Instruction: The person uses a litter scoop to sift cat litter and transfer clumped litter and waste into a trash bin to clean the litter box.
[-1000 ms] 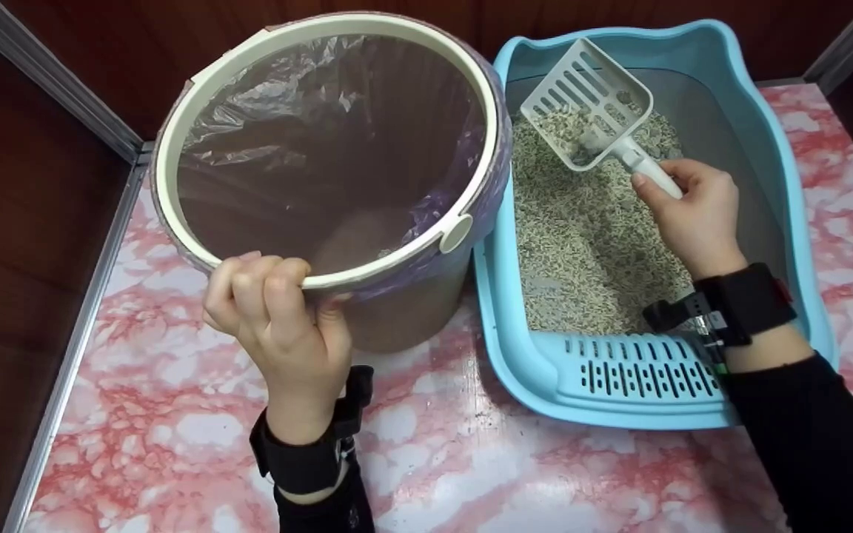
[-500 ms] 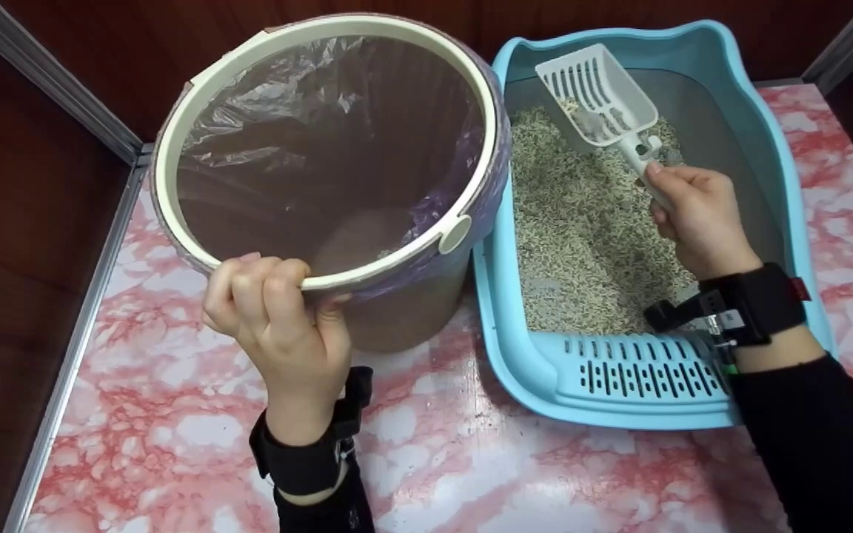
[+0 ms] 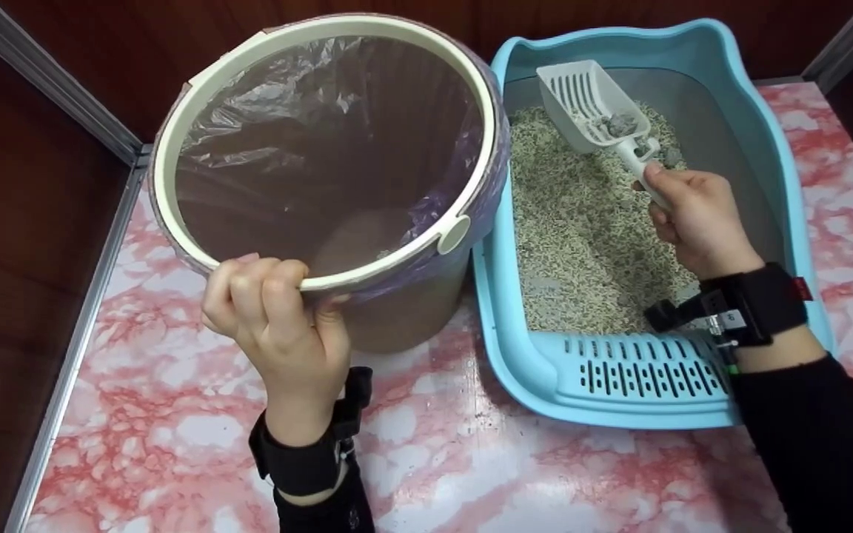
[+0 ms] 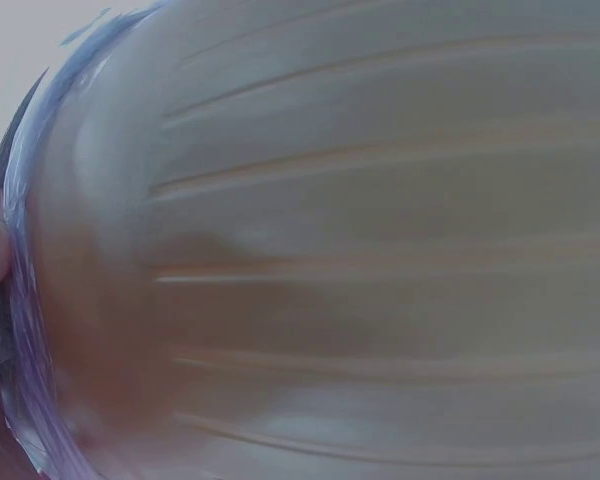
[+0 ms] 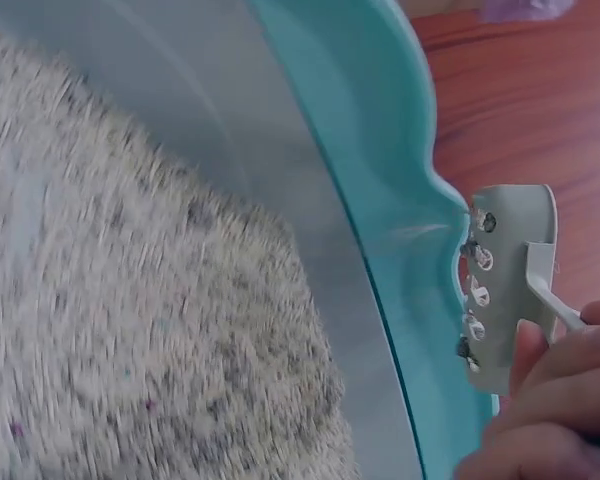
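Note:
My right hand (image 3: 704, 218) grips the handle of a pale slotted litter scoop (image 3: 593, 104), held above the litter box. A grey clump (image 3: 622, 124) and a few bits of litter lie in the scoop near its handle end. Its underside, with bits in the slots, shows in the right wrist view. Granular litter (image 3: 582, 244) covers much of the floor of the blue litter box (image 3: 500, 326). My left hand (image 3: 275, 311) holds the near rim of a trash can (image 3: 404, 318), fingers over the top and thumb outside. A thin purplish bag (image 3: 497, 163) lines the can.
The can stands directly left of the litter box, close against it. Dark reddish-brown panels (image 3: 34, 244) rise behind and at the left. Underneath is a pink-and-white marbled surface (image 3: 426, 474). A slotted step (image 3: 641, 370) forms the box's front end.
The scoop has turned and tilted in my right hand, and its load has gathered toward the handle end as a grey clump. My left hand stays on the rim.

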